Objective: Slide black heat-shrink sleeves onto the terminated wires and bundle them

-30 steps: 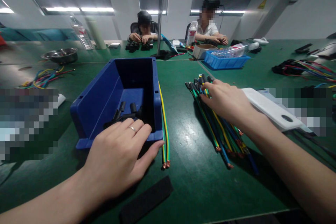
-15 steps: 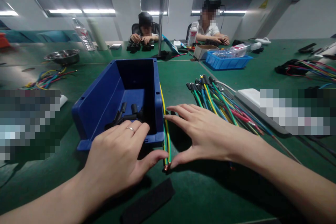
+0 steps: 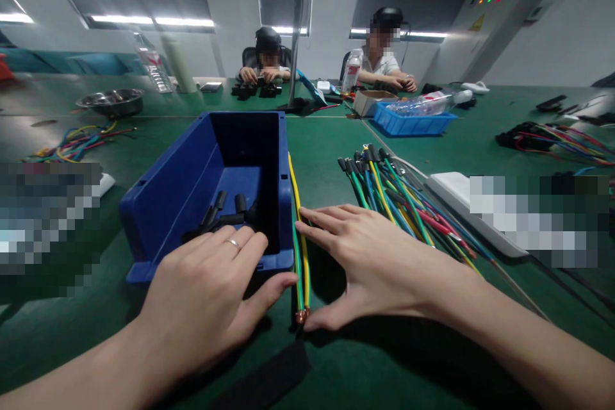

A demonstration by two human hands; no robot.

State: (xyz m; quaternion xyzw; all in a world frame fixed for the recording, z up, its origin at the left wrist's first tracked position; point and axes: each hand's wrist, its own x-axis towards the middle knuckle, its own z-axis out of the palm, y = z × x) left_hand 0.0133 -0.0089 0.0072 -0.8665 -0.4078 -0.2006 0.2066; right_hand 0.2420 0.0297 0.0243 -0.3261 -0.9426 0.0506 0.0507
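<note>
My left hand [image 3: 211, 298] rests flat on the near rim of a blue plastic bin [image 3: 173, 192], fingers reaching over black connector parts [image 3: 221, 214] inside it, thumb stretched right toward a yellow-green wire pair [image 3: 300, 250] lying along the bin's right side. My right hand [image 3: 372, 262] lies open on the green table just right of that wire pair. Its fingertips touch the wires and its thumb sits by their copper ends [image 3: 302, 316]. Neither hand grips anything. A fan of coloured wires [image 3: 398, 198] with black caps lies further right.
A black foam strip [image 3: 264, 381] lies at the near edge. A white flat device [image 3: 454, 189], a blue tray [image 3: 413, 122], a steel bowl [image 3: 110, 101], bottles and loose wire bundles [image 3: 77, 143] sit around. Two other people [image 3: 379, 57] work at the far side.
My right hand left the coloured wire fan and swept left to the yellow-green pair beside the bin. My left hand stayed on the bin's rim.
</note>
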